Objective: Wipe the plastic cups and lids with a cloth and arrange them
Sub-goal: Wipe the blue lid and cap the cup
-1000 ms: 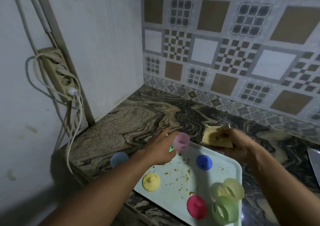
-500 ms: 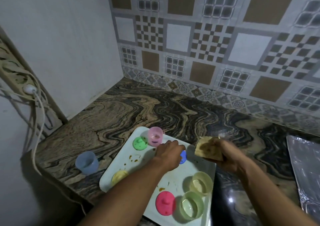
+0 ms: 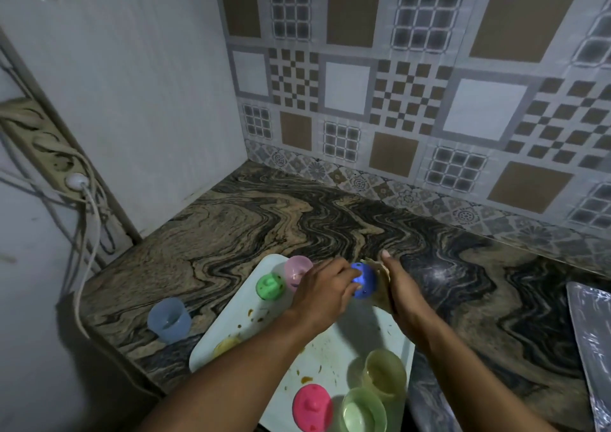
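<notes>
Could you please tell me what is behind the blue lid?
The yellowish cloth, held in the right hand; most of it is hidden by the blue lid and that hand.

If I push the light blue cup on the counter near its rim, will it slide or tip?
The light blue cup looks like thin translucent plastic, so it is probably light and would slide on the glossy counter. It stands upright and fairly tall, so a high push might tip it.
</notes>
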{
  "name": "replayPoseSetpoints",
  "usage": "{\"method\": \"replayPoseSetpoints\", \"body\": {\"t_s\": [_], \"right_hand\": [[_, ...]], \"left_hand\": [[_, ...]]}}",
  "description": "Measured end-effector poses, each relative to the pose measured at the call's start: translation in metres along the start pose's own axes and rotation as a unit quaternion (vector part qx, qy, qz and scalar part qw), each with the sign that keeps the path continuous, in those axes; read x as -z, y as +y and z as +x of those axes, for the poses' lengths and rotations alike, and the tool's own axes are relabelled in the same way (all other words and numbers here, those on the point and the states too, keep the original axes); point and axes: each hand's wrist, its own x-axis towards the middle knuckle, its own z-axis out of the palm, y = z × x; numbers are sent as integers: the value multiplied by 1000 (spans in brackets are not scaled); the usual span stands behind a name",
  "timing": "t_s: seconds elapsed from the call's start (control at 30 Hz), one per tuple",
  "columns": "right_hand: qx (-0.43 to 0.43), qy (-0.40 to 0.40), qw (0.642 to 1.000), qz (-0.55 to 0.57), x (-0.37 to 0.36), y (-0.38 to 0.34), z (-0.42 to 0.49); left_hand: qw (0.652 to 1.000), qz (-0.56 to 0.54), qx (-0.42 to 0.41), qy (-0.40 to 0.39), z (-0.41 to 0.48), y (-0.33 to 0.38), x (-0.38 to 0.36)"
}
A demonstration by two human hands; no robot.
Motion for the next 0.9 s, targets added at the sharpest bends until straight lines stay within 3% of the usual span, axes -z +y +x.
{"method": "replayPoseSetpoints", "body": {"t_s": [0.13,0.27,0.47,0.63,0.77,0.9], "right_hand": [[13,23,999,41,-13,-4,5],[46,-34,998,38,-12,-5,3],[16,-85,986,145,-7,-9,0],[97,-89,991,31,-16,-9,0],[139,-70,988,6,-24,-6,3],[172,-75,982,-20,-31,-4,5]], "left_hand": [[998,27,-28,55,3,-2,9],[994,51,-53,77,1,-6,20],[995,49,-28,86,0,-10,33],[996,45,-37,68,0,-10,43],[994,81,-59,37,-4,-18,48],[993,82,-51,63,-5,-24,51]]}}
